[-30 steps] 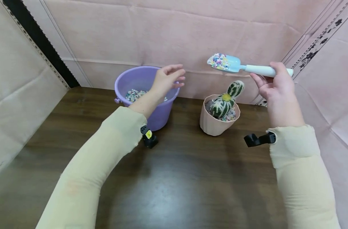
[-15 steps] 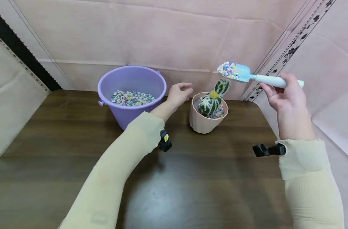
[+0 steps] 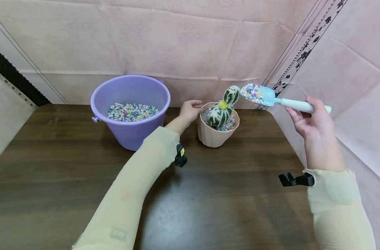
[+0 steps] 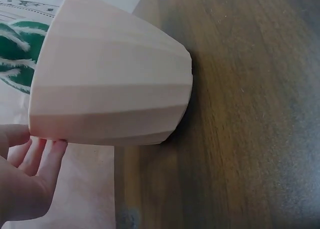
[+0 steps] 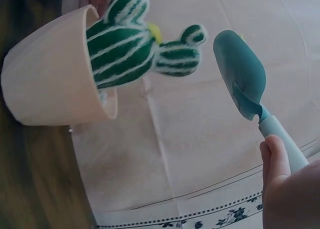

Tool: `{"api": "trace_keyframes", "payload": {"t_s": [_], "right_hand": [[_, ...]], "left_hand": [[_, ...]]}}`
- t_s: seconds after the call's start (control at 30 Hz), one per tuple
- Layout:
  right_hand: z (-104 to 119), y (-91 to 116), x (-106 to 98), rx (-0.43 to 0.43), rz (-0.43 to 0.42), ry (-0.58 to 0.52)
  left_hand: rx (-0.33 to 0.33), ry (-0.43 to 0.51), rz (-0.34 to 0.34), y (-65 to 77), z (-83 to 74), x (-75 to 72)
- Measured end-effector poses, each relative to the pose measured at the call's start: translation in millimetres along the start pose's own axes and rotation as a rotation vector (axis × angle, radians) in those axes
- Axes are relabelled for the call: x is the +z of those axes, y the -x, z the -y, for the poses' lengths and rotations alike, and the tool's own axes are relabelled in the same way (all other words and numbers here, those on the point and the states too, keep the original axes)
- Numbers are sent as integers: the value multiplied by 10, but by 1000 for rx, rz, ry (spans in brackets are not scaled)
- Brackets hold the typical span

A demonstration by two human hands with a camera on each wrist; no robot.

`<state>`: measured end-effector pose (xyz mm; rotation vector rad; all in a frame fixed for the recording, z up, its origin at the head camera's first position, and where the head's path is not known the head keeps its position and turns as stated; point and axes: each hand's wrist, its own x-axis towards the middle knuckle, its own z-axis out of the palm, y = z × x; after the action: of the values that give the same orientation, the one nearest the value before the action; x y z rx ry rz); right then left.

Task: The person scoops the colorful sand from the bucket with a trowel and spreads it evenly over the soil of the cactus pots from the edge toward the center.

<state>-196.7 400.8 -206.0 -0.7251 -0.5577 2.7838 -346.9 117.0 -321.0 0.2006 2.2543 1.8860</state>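
My right hand (image 3: 322,128) grips the pale handle of a blue trowel (image 3: 266,95), held level and loaded with small pastel pebbles (image 3: 252,93). The trowel's tip is beside the top of a green-and-white striped toy cactus (image 3: 220,114) with a yellow flower. That cactus stands in a pale pink flowerpot (image 3: 214,137), over more pebbles. My left hand (image 3: 190,111) is at the pot's left rim; in the left wrist view its fingertips (image 4: 61,143) touch the outer wall, fingers fairly straight. The right wrist view shows the trowel's underside (image 5: 242,69), which hides its load.
A purple bucket (image 3: 130,133) partly filled with pastel pebbles stands left of the pot, behind my left forearm. Both stand near the far edge of the dark wooden table (image 3: 227,194). Pale pink cloth (image 3: 183,45) hangs behind and at the sides.
My left hand has moved from over the bucket to the pot's rim. The loaded trowel is lower, its tip now beside the cactus top. The head view has shifted right.
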Motion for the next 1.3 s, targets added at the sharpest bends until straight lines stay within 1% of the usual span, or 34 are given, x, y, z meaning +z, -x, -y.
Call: {"api": "trace_keyframes", "payload": {"t_s": [0.1,0.2,0.3,0.4,0.53,0.7,0.8,0.93,1.0,1.07,1.17,1.3], "right_hand": [[-5,-17,-101,12,-9,-3],[-13,-43,-201,25,-15,-5],[-15,-72,-307,32,-18,-1],[-14,-88,-405,46,-13,2],[-29,-119,-511,72,4,10],[-69,-150,-589,89,2,32],[-112,-161,-625,100,9,50],[-186,-175,-681,108,29,71],[-231,-179,-702,108,31,85],[-271,-177,-717,109,29,98],[-321,-189,-733,115,23,107],[-378,-205,-730,120,20,117]], "left_hand": [[-22,-9,36,2,-7,-16],[-62,-22,75,28,-33,-40],[-110,-39,109,67,-53,-67],[-145,-58,124,133,-86,-101],[-174,-66,110,241,-129,-123],[-207,-38,84,331,-148,-122],[-208,-55,53,342,-125,-126],[-186,-69,20,289,-68,-124],[-182,-61,32,259,-52,-134],[-182,-44,58,244,-55,-144],[-192,-41,88,263,-80,-153],[-205,-33,82,298,-93,-139]]}}
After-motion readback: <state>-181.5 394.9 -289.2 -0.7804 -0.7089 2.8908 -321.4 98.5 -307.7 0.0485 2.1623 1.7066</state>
